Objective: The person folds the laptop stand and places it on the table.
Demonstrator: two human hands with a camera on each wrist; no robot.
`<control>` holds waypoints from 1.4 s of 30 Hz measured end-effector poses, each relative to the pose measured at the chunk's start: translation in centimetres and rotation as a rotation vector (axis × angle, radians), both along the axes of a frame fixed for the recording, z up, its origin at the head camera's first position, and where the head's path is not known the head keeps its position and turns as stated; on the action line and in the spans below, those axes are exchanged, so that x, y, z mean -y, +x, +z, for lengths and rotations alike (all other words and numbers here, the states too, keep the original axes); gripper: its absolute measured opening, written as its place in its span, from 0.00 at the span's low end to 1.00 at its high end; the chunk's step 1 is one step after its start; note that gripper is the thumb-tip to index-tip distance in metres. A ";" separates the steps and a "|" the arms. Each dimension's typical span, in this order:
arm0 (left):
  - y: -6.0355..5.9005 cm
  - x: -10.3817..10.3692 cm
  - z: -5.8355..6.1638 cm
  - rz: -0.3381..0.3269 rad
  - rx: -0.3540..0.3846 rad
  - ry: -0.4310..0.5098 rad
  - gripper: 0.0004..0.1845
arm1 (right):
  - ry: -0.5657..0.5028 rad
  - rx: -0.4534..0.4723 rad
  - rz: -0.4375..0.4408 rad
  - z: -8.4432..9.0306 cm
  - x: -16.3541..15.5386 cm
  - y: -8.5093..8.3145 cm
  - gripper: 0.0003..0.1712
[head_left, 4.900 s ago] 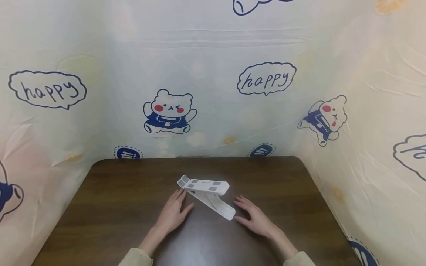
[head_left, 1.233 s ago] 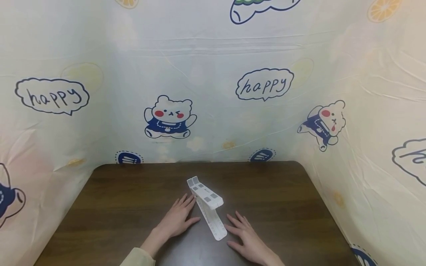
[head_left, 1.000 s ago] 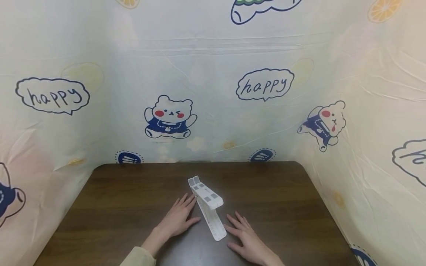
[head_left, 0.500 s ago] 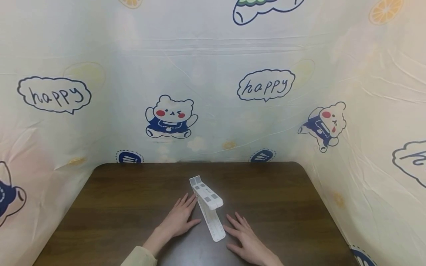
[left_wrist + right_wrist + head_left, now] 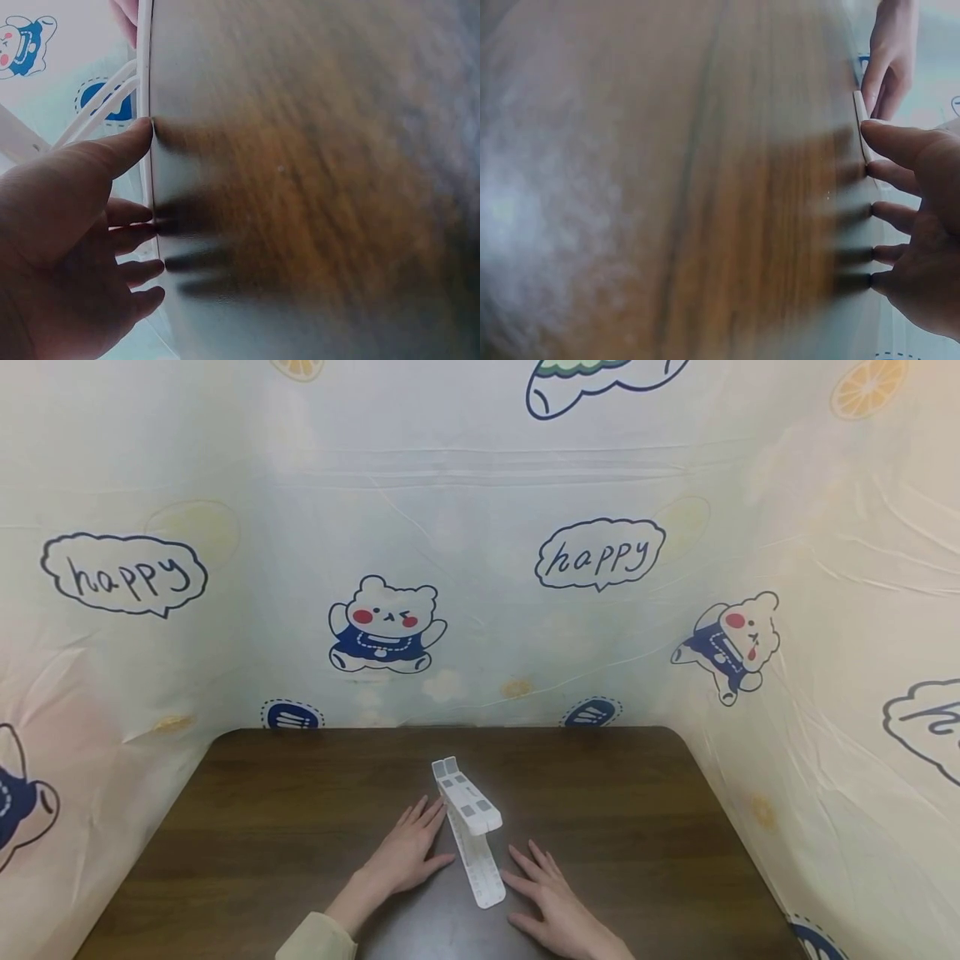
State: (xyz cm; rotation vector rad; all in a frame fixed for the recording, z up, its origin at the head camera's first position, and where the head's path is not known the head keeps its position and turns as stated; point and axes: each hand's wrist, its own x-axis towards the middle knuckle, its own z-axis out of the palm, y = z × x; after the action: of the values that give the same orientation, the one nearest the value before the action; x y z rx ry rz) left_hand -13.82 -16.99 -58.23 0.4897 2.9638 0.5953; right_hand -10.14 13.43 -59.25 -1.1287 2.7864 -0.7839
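Observation:
A white folding laptop stand [image 5: 480, 870] with grey pads stands opened on the table, its upper arm raised over the long base. Its lipped end points away from me and its base end towards me. My left hand [image 5: 405, 856] lies flat on the tabletop to the left, index fingertip right at the stand's far left side. On the right, my right hand [image 5: 551, 897] has spread fingers, one fingertip at the near end of the base. Both wrist views show straight fingertips on the tabletop, the left hand [image 5: 67, 202] beside the stand's white base [image 5: 145, 67].
The dark brown wooden table [image 5: 315, 785] has rounded far corners. A pale cloth [image 5: 480, 527] printed with bears and "happy" bubbles hangs behind it and along both sides.
The stand has turned clockwise on the table: its lipped end shifted right, its base end came nearer and leftward. My right hand moved nearer with it; my left shifted slightly right.

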 end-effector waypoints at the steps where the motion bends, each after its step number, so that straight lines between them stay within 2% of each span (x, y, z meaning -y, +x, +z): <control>1: 0.0 0.0 0.0 -0.001 -0.002 0.001 0.44 | 0.002 0.018 -0.003 0.1 0.0 0.0 0.33; 5: -0.2 0.0 -0.1 -0.004 -0.007 0.001 0.45 | 0.010 0.039 -0.010 0.0 0.0 0.1 0.33; 8: -0.3 0.0 -0.3 -0.002 -0.003 -0.005 0.45 | 0.009 -0.009 -0.008 -0.2 0.1 0.1 0.32; 11: -0.4 0.0 -0.2 -0.003 -0.001 -0.003 0.46 | 0.008 -0.019 -0.009 -0.3 0.1 0.1 0.32; 25: -1.1 0.0 -0.6 -0.016 0.007 0.010 0.45 | 0.025 0.054 0.001 0.0 0.6 0.1 0.33; 28: -1.2 -0.1 -0.6 -0.019 0.012 0.014 0.43 | 0.015 0.040 0.007 -0.2 0.8 0.0 0.34; 35: -1.5 -0.5 -0.9 -0.045 -0.043 -0.034 0.40 | -0.002 -0.021 0.021 -0.3 1.3 -0.3 0.36; 42: -1.4 -1.0 -1.4 -0.030 -0.079 -0.052 0.36 | 0.018 0.054 0.005 -0.1 1.5 -0.6 0.37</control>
State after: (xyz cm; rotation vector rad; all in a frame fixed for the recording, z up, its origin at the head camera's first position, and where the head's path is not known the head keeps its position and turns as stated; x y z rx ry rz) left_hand -15.27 -16.00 -59.59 0.5652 3.0311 0.5067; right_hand -10.71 11.90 -59.36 -1.0938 2.7402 -0.7753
